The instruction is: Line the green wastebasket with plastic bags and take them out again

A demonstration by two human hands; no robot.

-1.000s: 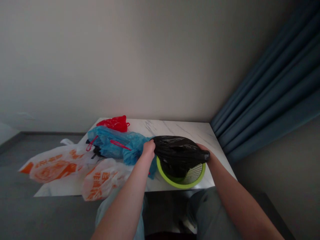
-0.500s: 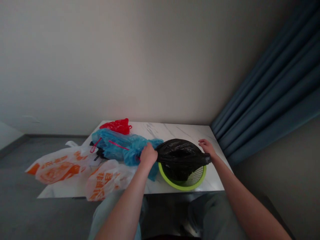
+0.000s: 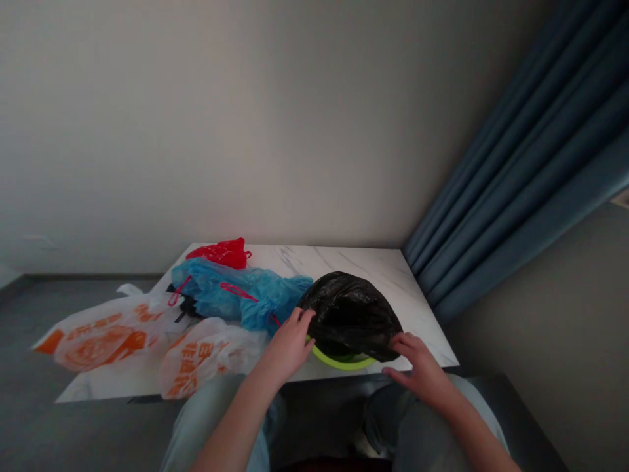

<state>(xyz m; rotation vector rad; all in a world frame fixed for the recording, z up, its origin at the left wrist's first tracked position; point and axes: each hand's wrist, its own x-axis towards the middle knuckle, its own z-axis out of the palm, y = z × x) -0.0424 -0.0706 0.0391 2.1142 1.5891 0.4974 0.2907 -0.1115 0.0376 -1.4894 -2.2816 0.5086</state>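
A black plastic bag lies spread over a green plastic basket, its mouth wide and its edge draped past the rim. Most of the basket is hidden beneath it; only the front of the rim shows. At the left side my left hand has its fingers bent over the bag's edge, with the thumb lower by the green rim. My right hand grips the bag's front right edge between its fingers and its thumb, which sticks out below.
On the marble-patterned table, left of the basket, lie blue plastic bags with pink ties, a red bag and white bags with orange print. One white bag overhangs the left edge. A blue curtain hangs at right.
The bag's stretched front edge has come down over the basket's front and right side, covering more of it. My right hand has moved down toward me; my left hand has also lowered slightly.
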